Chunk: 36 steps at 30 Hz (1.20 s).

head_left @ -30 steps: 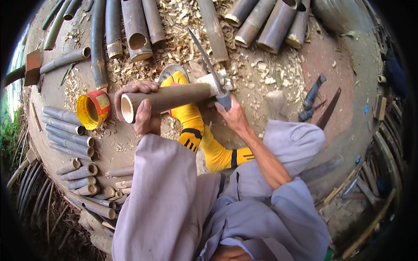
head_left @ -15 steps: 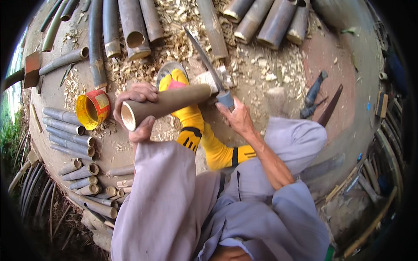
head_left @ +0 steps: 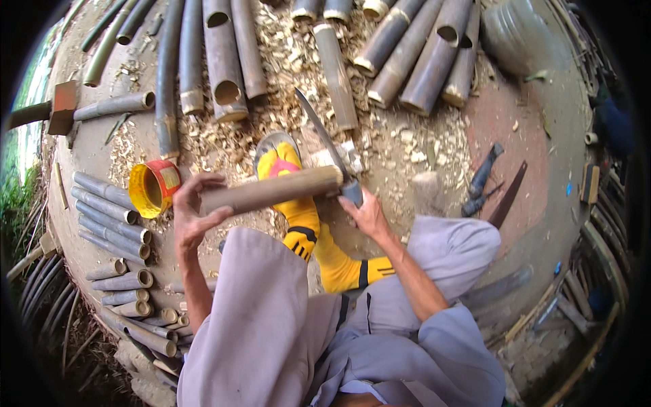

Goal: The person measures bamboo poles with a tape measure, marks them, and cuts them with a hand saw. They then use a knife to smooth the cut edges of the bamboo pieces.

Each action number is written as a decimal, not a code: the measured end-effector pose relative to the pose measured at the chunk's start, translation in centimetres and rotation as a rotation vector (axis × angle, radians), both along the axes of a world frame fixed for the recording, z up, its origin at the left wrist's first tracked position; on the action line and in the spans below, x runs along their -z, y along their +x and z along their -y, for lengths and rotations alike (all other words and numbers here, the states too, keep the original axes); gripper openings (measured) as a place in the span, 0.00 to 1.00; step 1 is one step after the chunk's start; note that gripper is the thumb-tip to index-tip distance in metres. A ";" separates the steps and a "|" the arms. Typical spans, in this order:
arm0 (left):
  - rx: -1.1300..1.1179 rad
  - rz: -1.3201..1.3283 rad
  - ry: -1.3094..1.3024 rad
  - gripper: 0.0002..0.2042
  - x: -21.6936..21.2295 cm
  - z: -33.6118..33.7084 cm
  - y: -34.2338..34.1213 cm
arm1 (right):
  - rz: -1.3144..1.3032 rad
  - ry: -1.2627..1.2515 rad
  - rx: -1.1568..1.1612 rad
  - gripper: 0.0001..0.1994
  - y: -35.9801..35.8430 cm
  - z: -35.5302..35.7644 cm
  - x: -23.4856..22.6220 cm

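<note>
A brown bamboo tube (head_left: 274,192) lies nearly level across the front of my body, above my yellow-socked foot (head_left: 298,216). My left hand (head_left: 193,207) is closed round its left end, thumb on the near side and fingers on the far side, with the palm covering the opening. Closed on the grey handle of a machete (head_left: 323,131), my right hand (head_left: 369,214) is just beyond the tube's right end. The long dark blade points away and to the left, its base beside that end. Whether blade and bamboo touch, I cannot tell.
Large bamboo tubes (head_left: 227,61) lie across the far side amid pale shavings (head_left: 291,68). At left are a yellow-and-red tub (head_left: 154,188), stacked short tubes (head_left: 112,224) and an axe-like tool (head_left: 62,108). A saw (head_left: 510,197) and a dark-handled tool (head_left: 483,180) lie right.
The tube's left end has turned, so its opening no longer shows. My left hand has shifted from around the tube's side to its end. The machete stays in my right hand.
</note>
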<state>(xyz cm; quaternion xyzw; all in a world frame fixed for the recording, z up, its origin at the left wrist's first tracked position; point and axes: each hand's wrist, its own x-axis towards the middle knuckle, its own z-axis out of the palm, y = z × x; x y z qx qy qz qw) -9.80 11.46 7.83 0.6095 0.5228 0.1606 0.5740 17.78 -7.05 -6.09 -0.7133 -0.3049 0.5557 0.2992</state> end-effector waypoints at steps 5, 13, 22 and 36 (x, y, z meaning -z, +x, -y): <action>0.147 -0.118 0.220 0.34 5.5 3.6 -0.3 | 0.028 0.133 0.079 0.21 -1.6 0.0 0.7; -0.383 0.202 0.381 0.27 6.6 3.7 5.3 | 0.169 0.202 0.002 0.22 -1.3 -0.1 0.3; -0.501 0.967 0.165 0.25 0.6 2.5 9.8 | 0.162 0.158 0.125 0.20 -1.3 0.3 -2.4; -0.723 0.952 0.316 0.19 5.7 2.5 11.0 | 0.274 0.744 0.172 0.18 -1.8 -1.6 -8.7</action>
